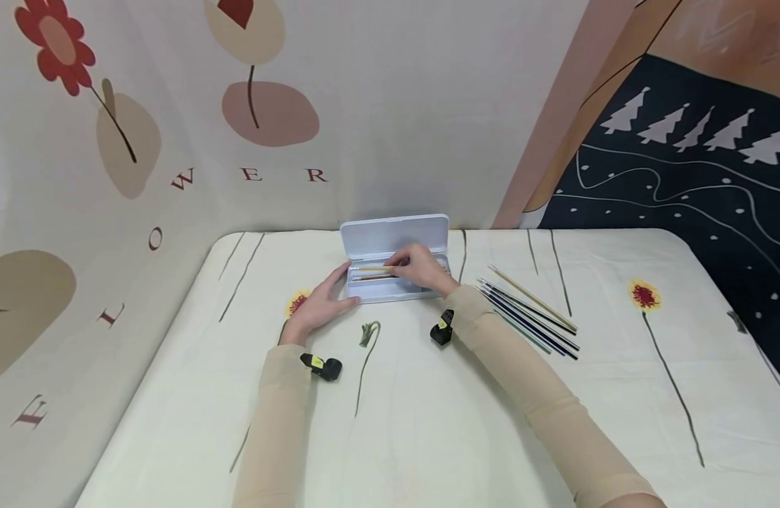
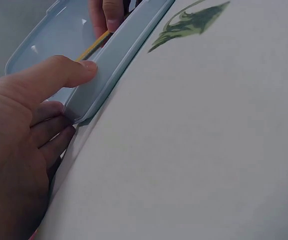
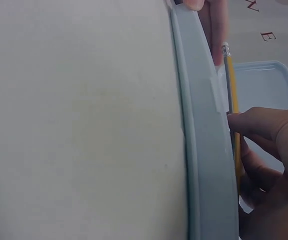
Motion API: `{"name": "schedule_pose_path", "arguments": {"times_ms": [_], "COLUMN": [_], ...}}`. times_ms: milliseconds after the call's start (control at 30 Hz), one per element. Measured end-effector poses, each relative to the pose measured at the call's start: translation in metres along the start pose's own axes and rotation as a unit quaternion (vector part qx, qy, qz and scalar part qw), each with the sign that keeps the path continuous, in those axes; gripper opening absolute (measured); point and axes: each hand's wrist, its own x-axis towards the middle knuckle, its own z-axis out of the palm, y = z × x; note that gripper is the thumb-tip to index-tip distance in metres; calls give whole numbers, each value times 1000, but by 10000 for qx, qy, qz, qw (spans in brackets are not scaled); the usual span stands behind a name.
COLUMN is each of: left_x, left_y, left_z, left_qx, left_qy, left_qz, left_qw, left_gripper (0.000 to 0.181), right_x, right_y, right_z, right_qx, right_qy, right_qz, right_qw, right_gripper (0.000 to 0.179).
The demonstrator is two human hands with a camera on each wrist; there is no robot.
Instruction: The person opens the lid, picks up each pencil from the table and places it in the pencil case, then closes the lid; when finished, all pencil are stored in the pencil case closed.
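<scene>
A pale blue pencil case (image 1: 395, 237) lies on the table with its hinged lid raised at the back. Inside it are a few pencils, one of them a brownish pencil (image 1: 372, 278). My right hand (image 1: 420, 268) reaches over the case and pinches a yellow pencil (image 3: 231, 80) between thumb and fingers, its white eraser end to the left. The pencil lies along the case, by the front wall in the right wrist view. My left hand (image 1: 320, 307) touches the left end, its thumb (image 2: 84, 74) on the front wall and its other fingers against the end.
Right of the case lie several dark pencils (image 1: 532, 326) in a loose bundle, with a yellow pencil (image 1: 529, 296) behind them. The white tablecloth (image 1: 415, 423) has printed flowers and stems. A patterned curtain (image 1: 415, 106) rises just behind the case.
</scene>
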Motion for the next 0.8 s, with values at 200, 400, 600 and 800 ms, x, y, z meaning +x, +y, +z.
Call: {"name": "schedule_pose_path", "arguments": {"times_ms": [200, 400, 600, 800], "left_x": [1, -1, 0, -1], "left_y": [1, 2, 1, 3], "left_z": [0, 0, 0, 1], "left_qx": [29, 59, 118, 31], "left_qy": [0, 9, -1, 12], "left_qz": [-57, -59, -13, 126], "left_qw": [10000, 10000, 9999, 9999], "left_gripper": [86, 85, 86, 86], "right_x": [-2, -8, -18, -28], "right_y": [1, 3, 8, 12], "right_z": [2, -1, -7, -11], "right_qx": [1, 122, 312, 435], "right_qy": [71, 84, 285, 490], "right_qz": [27, 44, 51, 9], "right_qw": [10000, 9999, 9991, 9979], "right_gripper": [16, 16, 15, 14]}}
